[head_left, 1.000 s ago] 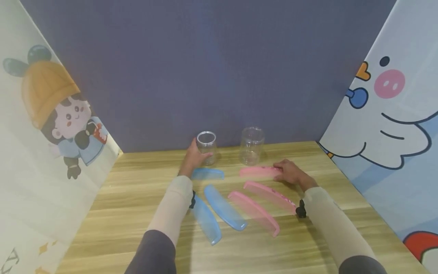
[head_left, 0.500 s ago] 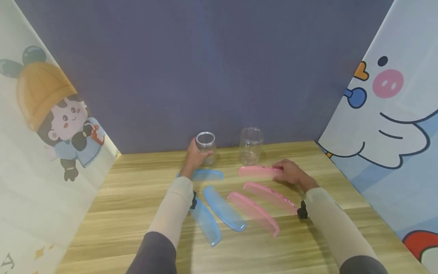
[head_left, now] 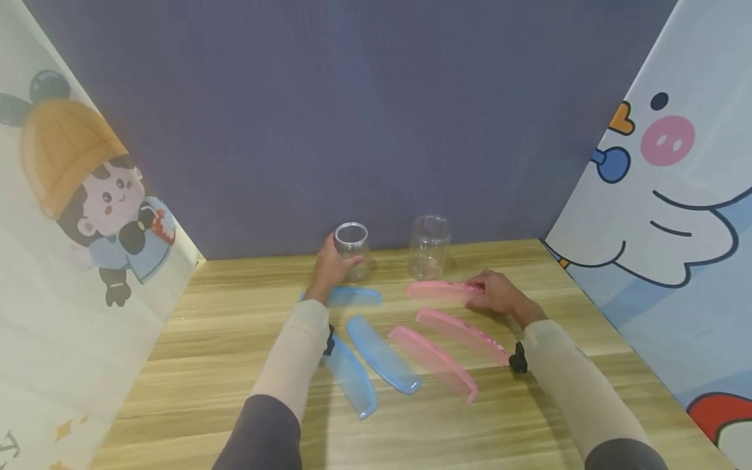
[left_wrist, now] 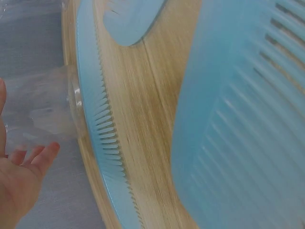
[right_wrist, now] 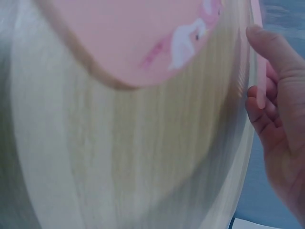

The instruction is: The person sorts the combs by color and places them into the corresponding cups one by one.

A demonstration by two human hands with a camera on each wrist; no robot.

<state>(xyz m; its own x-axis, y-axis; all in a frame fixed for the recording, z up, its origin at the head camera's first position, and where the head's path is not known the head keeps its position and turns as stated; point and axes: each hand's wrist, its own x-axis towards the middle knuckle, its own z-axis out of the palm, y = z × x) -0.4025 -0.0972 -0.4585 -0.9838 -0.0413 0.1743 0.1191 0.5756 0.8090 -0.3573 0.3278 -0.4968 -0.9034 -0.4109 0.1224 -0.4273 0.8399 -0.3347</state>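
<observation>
My left hand [head_left: 330, 266] curls round a clear plastic jar [head_left: 355, 247] with a pale rim, standing at the back of the table; the left wrist view shows its fingers beside the jar wall. A blue comb [head_left: 356, 297] lies just in front of it, partly behind my wrist. With thumb and fingers my right hand [head_left: 498, 294] pinches the right end of a pink comb [head_left: 433, 290]. In the right wrist view this comb [right_wrist: 260, 81] sits between thumb and fingers. Whether it touches the table is unclear. A second clear jar [head_left: 430, 248] stands behind it.
Two more blue combs [head_left: 383, 356] lie fanned on the wooden table [head_left: 200, 365] near my left forearm. Two further pink combs [head_left: 461, 334] lie slanted by my right wrist. A dark panel [head_left: 376, 117] rises behind, and printed cartoon walls [head_left: 664, 215] stand at both sides.
Both hands keep their holds on the jar and the pink comb. The pink comb has barely shifted; otherwise the whole view has only moved slightly with the head.
</observation>
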